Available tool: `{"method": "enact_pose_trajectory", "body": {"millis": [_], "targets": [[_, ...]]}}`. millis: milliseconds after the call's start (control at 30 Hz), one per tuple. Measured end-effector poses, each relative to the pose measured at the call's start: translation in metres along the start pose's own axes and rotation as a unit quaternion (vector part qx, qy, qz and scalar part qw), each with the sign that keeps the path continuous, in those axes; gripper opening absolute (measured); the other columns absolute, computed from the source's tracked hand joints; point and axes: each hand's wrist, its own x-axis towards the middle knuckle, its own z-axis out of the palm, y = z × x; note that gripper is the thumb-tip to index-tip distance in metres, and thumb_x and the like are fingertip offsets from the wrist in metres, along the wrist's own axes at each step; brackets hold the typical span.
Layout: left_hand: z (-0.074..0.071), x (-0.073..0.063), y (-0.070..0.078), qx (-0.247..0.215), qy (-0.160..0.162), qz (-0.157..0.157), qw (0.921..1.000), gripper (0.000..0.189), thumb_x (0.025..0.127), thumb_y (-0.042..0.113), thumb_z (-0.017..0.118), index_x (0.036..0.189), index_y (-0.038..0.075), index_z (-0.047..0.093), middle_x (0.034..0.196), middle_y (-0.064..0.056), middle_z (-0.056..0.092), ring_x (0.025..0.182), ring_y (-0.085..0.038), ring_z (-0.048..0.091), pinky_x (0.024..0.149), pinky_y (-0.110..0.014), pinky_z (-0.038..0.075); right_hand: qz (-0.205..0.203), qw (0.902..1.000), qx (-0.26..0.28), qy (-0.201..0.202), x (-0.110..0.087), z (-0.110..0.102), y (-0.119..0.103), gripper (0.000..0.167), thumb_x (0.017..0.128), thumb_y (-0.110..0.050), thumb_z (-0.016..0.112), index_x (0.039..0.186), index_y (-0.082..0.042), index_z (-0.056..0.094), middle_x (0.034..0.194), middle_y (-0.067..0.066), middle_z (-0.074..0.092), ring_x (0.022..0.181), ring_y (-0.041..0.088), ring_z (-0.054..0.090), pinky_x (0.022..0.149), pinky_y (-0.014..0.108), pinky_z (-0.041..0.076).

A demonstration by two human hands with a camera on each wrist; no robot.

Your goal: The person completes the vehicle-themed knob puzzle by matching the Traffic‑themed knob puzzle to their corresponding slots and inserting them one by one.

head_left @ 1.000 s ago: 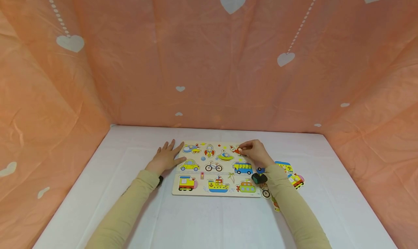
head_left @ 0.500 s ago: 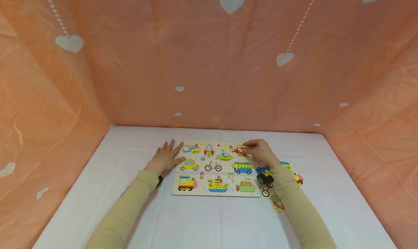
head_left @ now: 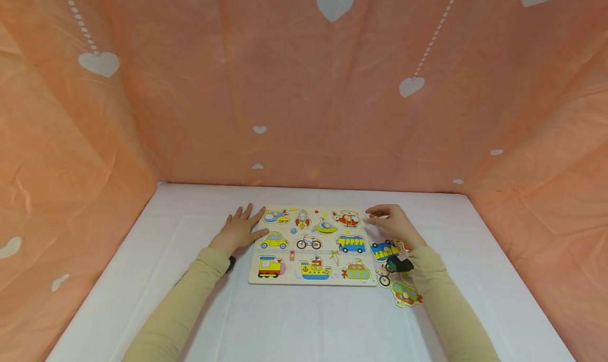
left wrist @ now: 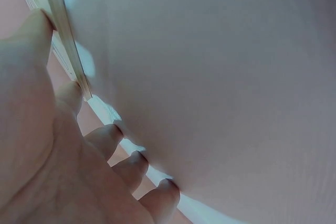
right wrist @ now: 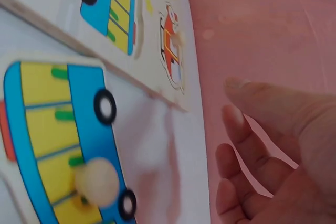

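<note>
A wooden puzzle board (head_left: 280,251) printed with vehicles lies on the white table. My left hand (head_left: 236,232) rests at its left edge with fingers spread; in the left wrist view the thumb and index finger touch the board's edge (left wrist: 67,40). Off the board's upper right corner is my right hand (head_left: 394,222), its fingers loosely bent and holding nothing. The red helicopter piece (head_left: 347,219) sits in the board's top right slot, its knob showing in the right wrist view. Closest to the right hand is a loose blue bus piece (right wrist: 52,129) with a round wooden knob.
Loose knobbed pieces lie right of the board: a bicycle (head_left: 383,277), a green submarine (head_left: 405,294) and others partly hidden under the right forearm. White cloth covers the table (head_left: 294,325). Orange curtains (head_left: 304,87) with hearts stand behind and at both sides.
My right hand has let go of the helicopter piece and moved right, off the board. More of the loose bus and submarine pieces shows now. The left hand has stayed on the board.
</note>
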Motion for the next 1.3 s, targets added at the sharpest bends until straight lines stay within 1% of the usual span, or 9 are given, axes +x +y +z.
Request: {"method": "enact_pose_trajectory", "body": {"millis": [167, 333, 533, 667, 867, 1100, 1300], "targets": [[0.000, 0.000, 0.000, 0.007, -0.002, 0.001, 1.0000, 0.074, 0.095, 0.049, 0.053, 0.153, 0.015, 0.023, 0.155, -0.026, 0.009, 0.139, -0.050, 0.006, 0.109, -0.064, 0.009, -0.001, 1.0000, 0.000, 0.007, -0.007, -0.011, 0.006, 0.030, 0.090, -0.011, 0.068, 0.117, 0.001, 0.066, 0.110, 0.016, 0.067, 0.097, 0.029, 0.060, 0.080, 0.038, 0.048], [-0.002, -0.001, 0.000, 0.008, -0.004, -0.001, 1.0000, 0.073, 0.095, 0.049, 0.053, 0.153, 0.015, 0.022, 0.155, -0.026, 0.009, 0.139, -0.050, 0.005, 0.109, -0.064, 0.009, 0.001, 0.9999, -0.004, 0.010, -0.015, -0.023, 0.013, 0.030, 0.091, -0.012, 0.067, 0.118, 0.002, 0.066, 0.108, 0.016, 0.067, 0.096, 0.027, 0.059, 0.078, 0.033, 0.048], [-0.002, -0.001, 0.000, 0.010, -0.008, -0.003, 0.9999, 0.074, 0.095, 0.050, 0.052, 0.153, 0.016, 0.022, 0.155, -0.026, 0.008, 0.140, -0.049, 0.005, 0.109, -0.064, 0.009, 0.017, 0.9998, 0.013, 0.004, -0.030, -0.035, 0.017, 0.034, 0.092, -0.015, 0.066, 0.121, 0.003, 0.063, 0.116, 0.020, 0.064, 0.099, 0.029, 0.058, 0.076, 0.029, 0.050], [-0.001, -0.001, 0.000, 0.009, -0.009, -0.001, 0.9999, 0.074, 0.095, 0.050, 0.052, 0.153, 0.016, 0.022, 0.155, -0.025, 0.008, 0.140, -0.049, 0.005, 0.109, -0.064, 0.009, 0.023, 0.9997, 0.010, 0.001, -0.042, -0.042, 0.020, 0.036, 0.092, -0.017, 0.066, 0.122, 0.003, 0.063, 0.116, 0.020, 0.064, 0.099, 0.029, 0.057, 0.078, 0.031, 0.051], [0.000, 0.000, 0.000, 0.006, -0.006, 0.001, 1.0000, 0.074, 0.095, 0.049, 0.052, 0.153, 0.016, 0.022, 0.156, -0.025, 0.008, 0.140, -0.049, 0.005, 0.109, -0.064, 0.009, 0.029, 0.9995, -0.010, -0.004, -0.056, -0.052, 0.024, 0.035, 0.093, -0.019, 0.065, 0.121, 0.002, 0.063, 0.117, 0.020, 0.063, 0.091, 0.027, 0.056, 0.075, 0.037, 0.052], [0.000, -0.001, 0.000, 0.001, -0.006, 0.002, 1.0000, 0.073, 0.095, 0.048, 0.052, 0.153, 0.015, 0.022, 0.155, -0.026, 0.008, 0.140, -0.049, 0.005, 0.109, -0.064, 0.009, 0.039, 0.9990, -0.003, -0.021, -0.072, -0.059, 0.031, 0.034, 0.092, -0.019, 0.066, 0.120, 0.001, 0.064, 0.109, 0.016, 0.066, 0.085, 0.031, 0.056, 0.064, 0.032, 0.050], [0.001, 0.000, 0.000, 0.006, -0.002, 0.007, 1.0000, 0.073, 0.095, 0.049, 0.052, 0.153, 0.015, 0.023, 0.155, -0.026, 0.009, 0.139, -0.050, 0.006, 0.109, -0.064, 0.009, 0.036, 0.9985, 0.012, -0.039, -0.084, -0.062, 0.037, 0.035, 0.091, -0.016, 0.067, 0.120, 0.002, 0.064, 0.108, 0.015, 0.066, 0.084, 0.027, 0.056, 0.064, 0.029, 0.051]]}}
